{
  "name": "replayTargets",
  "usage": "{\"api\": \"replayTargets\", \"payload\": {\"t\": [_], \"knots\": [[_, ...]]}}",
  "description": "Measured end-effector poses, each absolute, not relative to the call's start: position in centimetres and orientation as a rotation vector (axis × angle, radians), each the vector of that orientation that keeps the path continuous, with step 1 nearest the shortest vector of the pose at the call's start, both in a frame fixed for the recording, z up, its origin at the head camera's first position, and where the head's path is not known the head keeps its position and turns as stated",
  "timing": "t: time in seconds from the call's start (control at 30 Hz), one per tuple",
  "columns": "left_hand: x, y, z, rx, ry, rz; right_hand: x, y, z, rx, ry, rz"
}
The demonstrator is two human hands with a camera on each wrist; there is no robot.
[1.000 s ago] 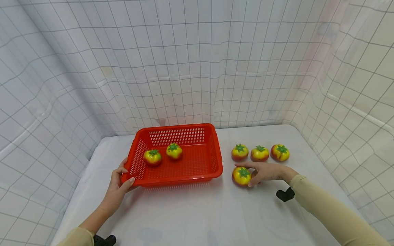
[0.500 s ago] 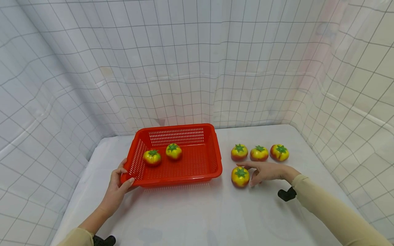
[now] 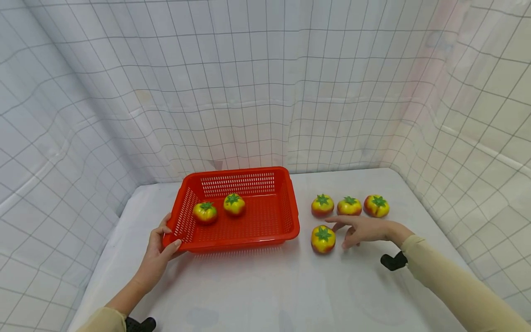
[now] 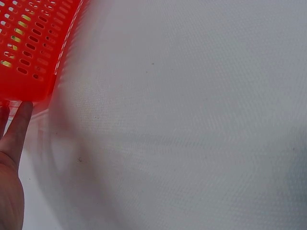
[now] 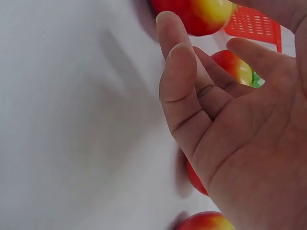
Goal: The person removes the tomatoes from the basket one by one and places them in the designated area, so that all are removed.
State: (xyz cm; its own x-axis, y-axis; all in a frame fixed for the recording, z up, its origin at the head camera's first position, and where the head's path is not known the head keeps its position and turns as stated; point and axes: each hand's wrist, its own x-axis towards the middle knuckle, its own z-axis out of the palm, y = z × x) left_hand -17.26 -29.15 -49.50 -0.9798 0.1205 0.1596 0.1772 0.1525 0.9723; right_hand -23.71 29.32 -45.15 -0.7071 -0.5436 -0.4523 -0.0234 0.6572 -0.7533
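Note:
My left hand [image 3: 154, 260] grips the left front corner of a red plastic basket [image 3: 236, 244], thumb over the rim. The left wrist view shows fingers [image 4: 18, 127] against the basket's slotted side [image 4: 33, 88]. Two red-and-yellow tomatoes with green leafy tops, one left [image 3: 205, 213] and one nearer the middle [image 3: 234, 204], lie inside. Right of the basket a single tomato [image 3: 323, 240] rests on the table. Just beside it my right hand [image 3: 367, 229] hovers with loosely bent fingers, holding nothing. In the right wrist view a tomato [image 5: 199, 14] shows past the fingertips.
Behind my right hand three more tomatoes stand in a row: left [image 3: 322, 205], middle [image 3: 349, 206] and right [image 3: 376, 206]. White cloth covers the table [image 3: 257, 290]. Gridded white curtains [image 3: 265, 92] enclose the back and both sides.
My right hand has let go of the front tomato and drawn a little to the right, leaving a gap. That tomato shifted slightly left. My left hand and the basket have stayed in place.

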Motion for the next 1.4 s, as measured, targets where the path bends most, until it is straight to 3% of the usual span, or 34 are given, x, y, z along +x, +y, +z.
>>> {"api": "replayTargets", "payload": {"t": [0.7, 1.4], "knots": [[-17.2, -29.1, -49.4, -0.306, -2.371, -1.95, -24.7, 28.6, -37.8, -0.654, 2.339, -1.166], [-17.1, -29.1, -49.6, -0.285, -2.343, -2.002, -29.0, 16.1, -34.9, -0.766, 2.346, -1.137]]}}
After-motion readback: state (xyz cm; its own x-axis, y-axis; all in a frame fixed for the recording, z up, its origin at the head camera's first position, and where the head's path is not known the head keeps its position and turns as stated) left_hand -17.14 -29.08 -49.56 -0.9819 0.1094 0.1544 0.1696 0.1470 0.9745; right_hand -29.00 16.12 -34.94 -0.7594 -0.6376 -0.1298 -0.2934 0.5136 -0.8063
